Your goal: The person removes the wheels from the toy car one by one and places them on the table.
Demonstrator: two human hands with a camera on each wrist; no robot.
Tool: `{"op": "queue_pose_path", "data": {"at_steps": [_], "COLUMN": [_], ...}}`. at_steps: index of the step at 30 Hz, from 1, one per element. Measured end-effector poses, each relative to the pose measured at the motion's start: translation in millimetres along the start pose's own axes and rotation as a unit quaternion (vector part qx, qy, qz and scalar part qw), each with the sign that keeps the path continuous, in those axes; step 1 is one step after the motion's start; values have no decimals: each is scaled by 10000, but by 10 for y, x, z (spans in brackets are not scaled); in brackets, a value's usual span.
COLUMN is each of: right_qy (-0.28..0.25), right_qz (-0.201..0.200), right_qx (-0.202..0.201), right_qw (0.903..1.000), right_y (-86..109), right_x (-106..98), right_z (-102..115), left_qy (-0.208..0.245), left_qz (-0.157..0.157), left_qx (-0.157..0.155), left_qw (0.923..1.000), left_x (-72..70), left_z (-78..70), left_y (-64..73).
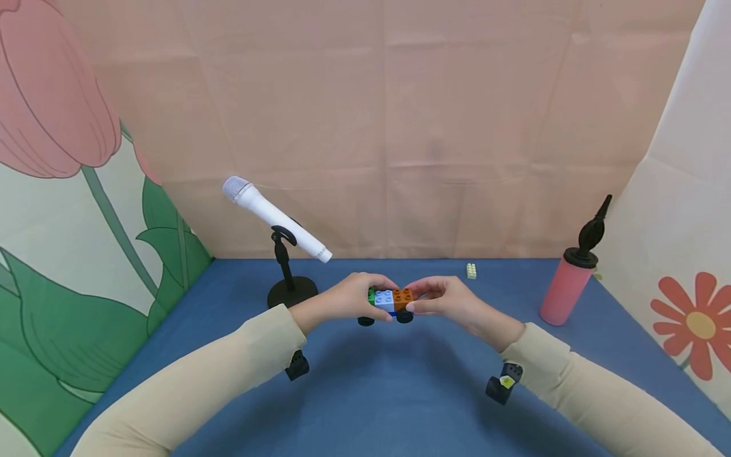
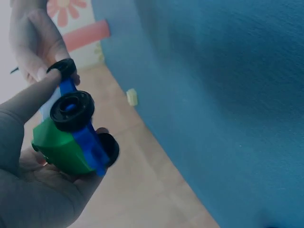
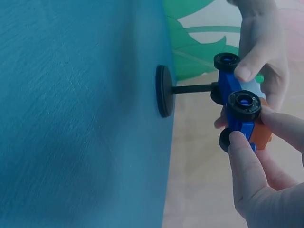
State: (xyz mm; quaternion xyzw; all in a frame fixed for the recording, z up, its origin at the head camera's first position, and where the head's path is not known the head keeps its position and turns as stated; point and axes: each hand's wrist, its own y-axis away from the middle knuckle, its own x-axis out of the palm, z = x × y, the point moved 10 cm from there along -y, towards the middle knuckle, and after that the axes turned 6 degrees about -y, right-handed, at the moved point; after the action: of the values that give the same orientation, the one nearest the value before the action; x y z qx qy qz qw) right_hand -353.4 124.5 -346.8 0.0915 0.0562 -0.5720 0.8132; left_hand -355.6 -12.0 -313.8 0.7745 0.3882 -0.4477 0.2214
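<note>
Both hands hold a toy car [image 1: 384, 301] built of bricks above the blue table. Its blue base carries black wheels [image 3: 244, 105], with green, light blue and orange bricks on top. My left hand [image 1: 355, 297] grips the car's green end, thumb on the near side and fingers round the far side. At the orange end, my right hand [image 1: 447, 298] pinches the car between thumb and fingers. In the left wrist view, the green brick [image 2: 61, 147] sits against the left palm. The right fingertips [image 3: 237, 137] touch a wheel and the blue base.
A white microphone [image 1: 280, 216] leans on a black stand [image 1: 291, 292] at the back left. A pale yellow brick [image 1: 471, 271] lies near the table's back edge. On the right stands a pink hand pump [image 1: 566, 292] with a black top. Printed cloths surround the blue table [image 1: 377, 406].
</note>
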Motion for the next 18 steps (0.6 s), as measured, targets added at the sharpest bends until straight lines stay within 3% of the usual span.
{"op": "queue_pose_path", "data": {"at_steps": [9,18], "right_qy": [-112,-331], "right_qz": [-1,13], "right_qx": [15,-115], "right_qw": [9999,9994], "right_y": [5,-21], "right_x": [31,26], "right_z": [-5,2], "left_qy": [-298,-296], "left_qz": [120,-149], "left_qx": [-20,8], "left_qw": [9995,9995], "left_x": [21,-14], "left_z": [-12,-2], "left_y": [-33,-32]}}
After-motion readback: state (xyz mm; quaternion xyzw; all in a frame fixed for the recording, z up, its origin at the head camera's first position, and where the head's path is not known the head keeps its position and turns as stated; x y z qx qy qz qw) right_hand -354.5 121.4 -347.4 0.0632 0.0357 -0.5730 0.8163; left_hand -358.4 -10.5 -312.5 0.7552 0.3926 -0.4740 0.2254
